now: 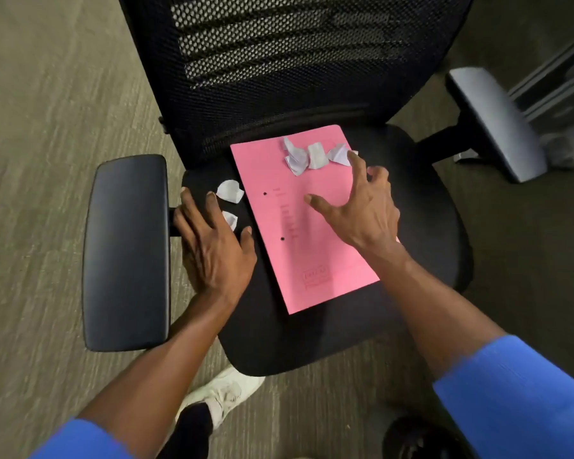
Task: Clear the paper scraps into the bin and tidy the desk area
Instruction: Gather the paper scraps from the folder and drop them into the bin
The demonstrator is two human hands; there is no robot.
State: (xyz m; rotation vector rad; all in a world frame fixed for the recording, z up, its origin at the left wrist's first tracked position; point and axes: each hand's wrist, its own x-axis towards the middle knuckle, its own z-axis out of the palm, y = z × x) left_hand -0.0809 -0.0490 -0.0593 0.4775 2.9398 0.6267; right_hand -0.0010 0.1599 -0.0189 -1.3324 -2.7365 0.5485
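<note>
A pink folder [299, 233] lies on the black seat of an office chair [421, 207]. Three crumpled white paper scraps [315, 155] sit at the folder's far end. Two more scraps lie on the seat left of the folder, one larger [230, 191] and one smaller [230, 219]. My right hand [358, 207] hovers over the folder with fingers spread, its fingertips touching the rightmost scrap. My left hand [212, 246] rests flat on the seat's left side, fingers apart, its fingertips beside the smaller scrap. Neither hand holds anything.
The chair's mesh backrest [279, 61] rises behind the seat. A black armrest [126, 250] stands at the left and another armrest [497, 124] at the right. Grey carpet [47, 127] surrounds the chair. A white shoe [226, 395] is on the floor below the seat.
</note>
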